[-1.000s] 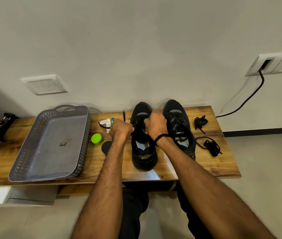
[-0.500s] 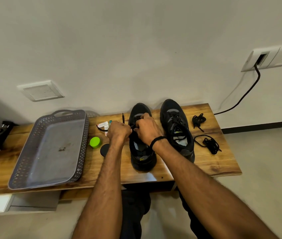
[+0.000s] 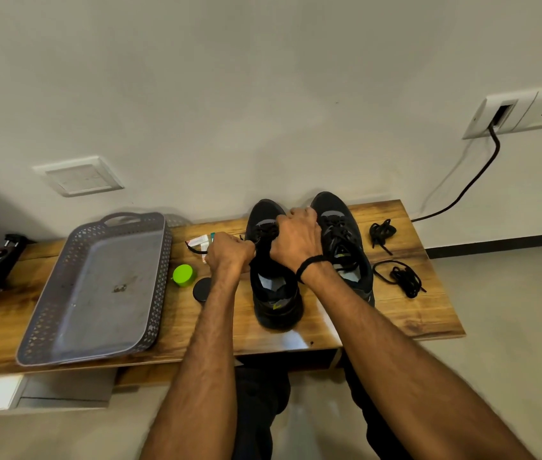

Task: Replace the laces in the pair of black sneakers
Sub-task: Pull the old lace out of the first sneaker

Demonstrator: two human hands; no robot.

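Right hand (image 3: 296, 242) nudged toeward, left hand (image 3: 229, 254) beside — fingers (image 3: 301, 216) clamped on lace (image 3: 195, 250), grey tray (image 3: 162, 260) holds speck (image 3: 118, 288).

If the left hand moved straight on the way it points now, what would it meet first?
Probably the wall behind the bench: ahead of the left hand, which grips a lace, only bench top shows. The sneaker lies just to its right. Depth is unclear.
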